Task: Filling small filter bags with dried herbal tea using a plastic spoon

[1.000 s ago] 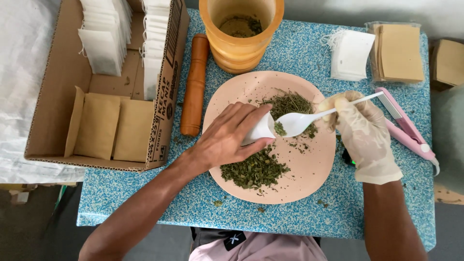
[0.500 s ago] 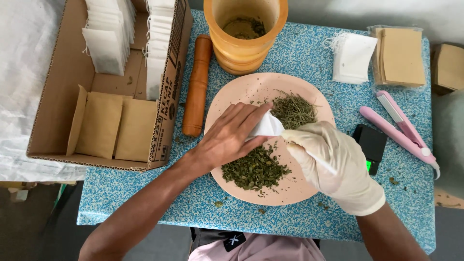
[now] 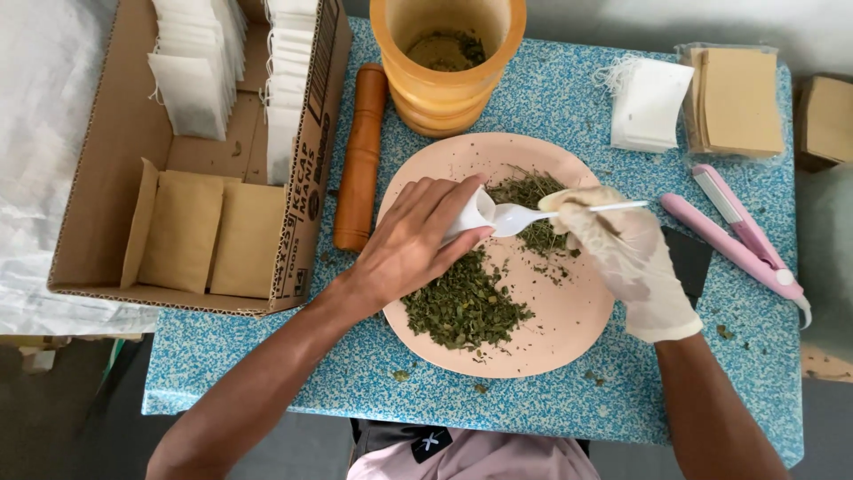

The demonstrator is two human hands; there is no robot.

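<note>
A pink plate (image 3: 569, 324) on the blue speckled table (image 3: 267, 387) carries two heaps of dried green herb (image 3: 462, 307). My bare left hand (image 3: 413, 244) holds a small white filter bag (image 3: 468, 213) open over the plate. My right hand (image 3: 622, 253), in a white glove, holds a white plastic spoon (image 3: 533, 216) with its bowl at the mouth of the bag. The far herb heap (image 3: 530, 191) lies just behind the spoon.
An orange wooden mortar (image 3: 447, 58) and a pestle (image 3: 360, 160) stand behind the plate. A cardboard box (image 3: 115, 169) at left holds white bags and tan sachets. White bags (image 3: 649, 102), tan sachets (image 3: 737, 102) and a pink sealing iron (image 3: 737, 236) lie at right.
My right hand dipped low over the plate by the bag half a second ago. It has since drawn back to the right and brought the spoon level to the bag's mouth.
</note>
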